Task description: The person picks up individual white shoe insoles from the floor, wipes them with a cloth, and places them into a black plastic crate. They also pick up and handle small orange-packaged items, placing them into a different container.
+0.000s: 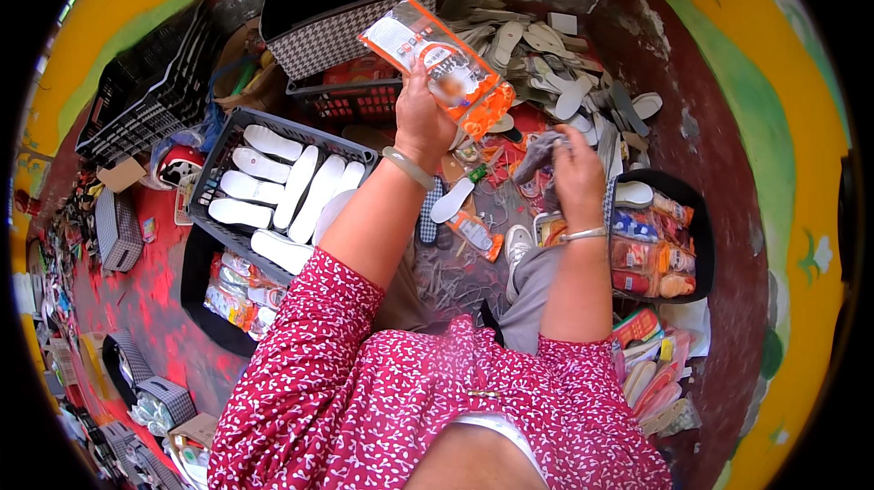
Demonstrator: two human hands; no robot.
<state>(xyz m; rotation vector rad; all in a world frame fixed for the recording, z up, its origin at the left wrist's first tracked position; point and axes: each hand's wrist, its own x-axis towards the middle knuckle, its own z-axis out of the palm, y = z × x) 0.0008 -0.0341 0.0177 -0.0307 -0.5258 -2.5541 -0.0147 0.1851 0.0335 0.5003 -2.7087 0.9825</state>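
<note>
My left hand (422, 115) is raised in front of me, its fingers closed around a clear plastic packet (431, 51) with orange and white print. The packet's lower end is crumpled and bright orange. To its right, my right hand (579, 173) pinches a crumpled grey cloth (537, 159), which hangs beside the fingers. Below and between the hands, a white insole (452, 201) and a checked dark insole (430, 212) lie on the floor. Close to them is another orange-printed packet (477, 233).
At left, a dark plastic crate (215, 168) holds several white insoles. Black crates (150, 80) and a houndstooth bin (350, 30) stand behind. A heap of insoles (546, 44) fills the back right. A black-rimmed basket (703, 235) of packets stands at my right, beside my shoe (519, 253).
</note>
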